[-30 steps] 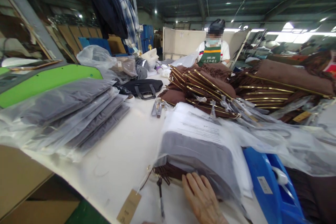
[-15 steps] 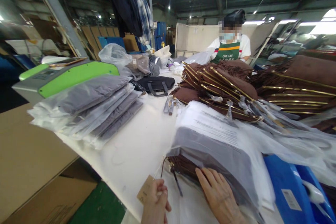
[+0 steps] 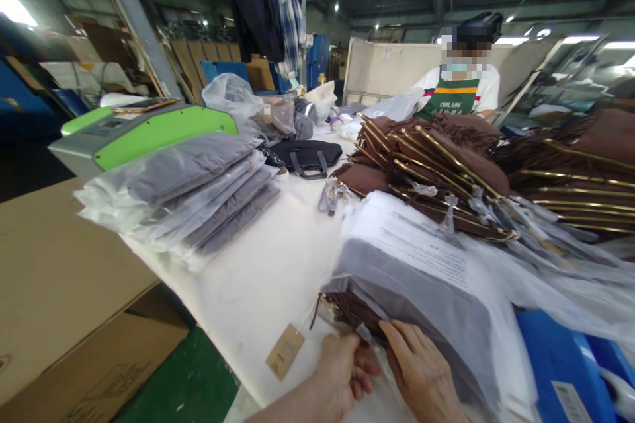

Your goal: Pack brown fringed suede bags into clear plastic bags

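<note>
A frosted plastic bag with printed text lies on the table, holding a dark grey piece. Brown fringe shows at its near opening. My left hand is at that opening, thumb and fingers pinched together by a small clear-plastic-covered piece; what they hold is partly hidden. My right hand lies over the bag's near edge with fingers stretched out, thumb out of sight. A tan paper tag on a white string lies on the table left of my left hand. A thin brown cord hangs from the opening.
Bagged grey items are stacked at left by a green-and-grey machine. Brown fringed bags with gold trim are piled at the back right. A black bag lies behind. A blue bin stands right; a co-worker is opposite.
My left hand has moved right, from beside the tag to the bag's opening. The tag now lies apart from it. My right hand stays on the bag; the camera view has shifted slightly left.
</note>
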`<state>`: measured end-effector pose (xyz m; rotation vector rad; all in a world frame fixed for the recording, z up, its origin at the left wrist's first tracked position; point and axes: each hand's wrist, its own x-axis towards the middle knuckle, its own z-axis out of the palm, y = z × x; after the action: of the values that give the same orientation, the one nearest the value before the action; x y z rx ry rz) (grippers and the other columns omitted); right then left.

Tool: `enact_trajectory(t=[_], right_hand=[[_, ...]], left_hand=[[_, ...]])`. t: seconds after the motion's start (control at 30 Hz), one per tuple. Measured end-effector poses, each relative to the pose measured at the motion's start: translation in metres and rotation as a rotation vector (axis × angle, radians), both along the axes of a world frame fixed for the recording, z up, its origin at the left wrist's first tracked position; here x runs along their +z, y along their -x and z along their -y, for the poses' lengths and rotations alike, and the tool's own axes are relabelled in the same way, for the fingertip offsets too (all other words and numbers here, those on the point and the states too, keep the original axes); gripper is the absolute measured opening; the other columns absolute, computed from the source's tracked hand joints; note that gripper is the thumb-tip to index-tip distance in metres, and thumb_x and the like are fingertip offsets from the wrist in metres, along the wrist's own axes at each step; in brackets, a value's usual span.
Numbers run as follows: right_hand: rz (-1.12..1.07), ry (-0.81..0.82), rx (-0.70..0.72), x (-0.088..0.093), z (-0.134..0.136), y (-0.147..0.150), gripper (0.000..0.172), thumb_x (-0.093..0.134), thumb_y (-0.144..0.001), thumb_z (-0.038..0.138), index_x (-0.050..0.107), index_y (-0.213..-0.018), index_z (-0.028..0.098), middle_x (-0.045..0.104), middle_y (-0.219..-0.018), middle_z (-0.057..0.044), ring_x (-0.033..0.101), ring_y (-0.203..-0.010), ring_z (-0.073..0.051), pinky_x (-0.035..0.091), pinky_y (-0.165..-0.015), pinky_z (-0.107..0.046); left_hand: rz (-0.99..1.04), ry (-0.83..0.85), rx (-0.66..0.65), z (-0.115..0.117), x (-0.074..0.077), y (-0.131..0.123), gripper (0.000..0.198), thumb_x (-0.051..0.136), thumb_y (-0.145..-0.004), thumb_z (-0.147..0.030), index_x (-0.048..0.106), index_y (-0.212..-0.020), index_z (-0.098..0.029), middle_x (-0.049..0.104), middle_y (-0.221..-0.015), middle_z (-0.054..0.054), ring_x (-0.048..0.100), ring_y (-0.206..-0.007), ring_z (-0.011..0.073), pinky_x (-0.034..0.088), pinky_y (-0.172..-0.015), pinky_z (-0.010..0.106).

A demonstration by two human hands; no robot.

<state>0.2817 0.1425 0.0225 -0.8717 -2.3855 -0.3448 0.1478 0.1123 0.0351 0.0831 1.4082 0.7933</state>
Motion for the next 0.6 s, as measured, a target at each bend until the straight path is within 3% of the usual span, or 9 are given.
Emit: enact_trajectory(t=[0.17, 0.37, 0.5, 0.6], right_hand=[[-0.035, 0.023, -0.004, 0.004, -0.004, 0.0, 0.028, 0.032, -0.09, 0.017, 0.057, -0.1, 0.011, 0.062, -0.084, -0.008, 0.059, -0.078, -0.015, 0.049, -0.069, -0.025], [0.001, -0.023, 0.029, 0.005, -0.005, -0.002, 0.032, 0.028, -0.091, 0.015, 0.058, -0.1, 0.01, 0.063, -0.086, -0.008, 0.058, -0.079, -0.016, 0.047, -0.07, -0.026], [0.049, -0.013, 0.012, -0.003, -0.001, -0.002, 0.041, 0.02, -0.091, 0.012, 0.059, -0.104, 0.014, 0.064, -0.093, -0.007, 0.056, -0.088, -0.018, 0.043, -0.076, -0.03], [0.032, 0.017, -0.045, -0.008, 0.0, 0.001, 0.039, 0.024, -0.088, 0.009, 0.059, -0.103, 0.016, 0.064, -0.095, -0.006, 0.055, -0.092, -0.019, 0.041, -0.08, -0.032]], left_hand=[[-0.084, -0.004, 0.049, -0.005, 0.003, -0.006, 0.032, 0.037, -0.085, -0.03, 0.048, -0.06, -0.013, 0.049, -0.04, 0.0, 0.036, -0.024, 0.0059, 0.011, -0.031, 0.018], [-0.197, -0.091, 0.096, -0.002, 0.006, -0.007, 0.014, 0.043, -0.077, -0.017, 0.05, -0.064, -0.015, 0.047, -0.039, -0.004, 0.032, -0.024, 0.0039, 0.011, -0.031, 0.017], [-0.216, -0.075, 0.043, 0.011, -0.002, 0.002, 0.011, 0.049, -0.068, -0.02, 0.047, -0.058, -0.016, 0.046, -0.034, -0.004, 0.031, -0.022, 0.0049, 0.008, -0.029, 0.018], [-0.205, -0.104, -0.009, 0.024, -0.015, 0.01, 0.019, 0.052, -0.065, -0.033, 0.044, -0.055, -0.018, 0.047, -0.034, -0.004, 0.031, -0.022, 0.0052, 0.009, -0.028, 0.017]])
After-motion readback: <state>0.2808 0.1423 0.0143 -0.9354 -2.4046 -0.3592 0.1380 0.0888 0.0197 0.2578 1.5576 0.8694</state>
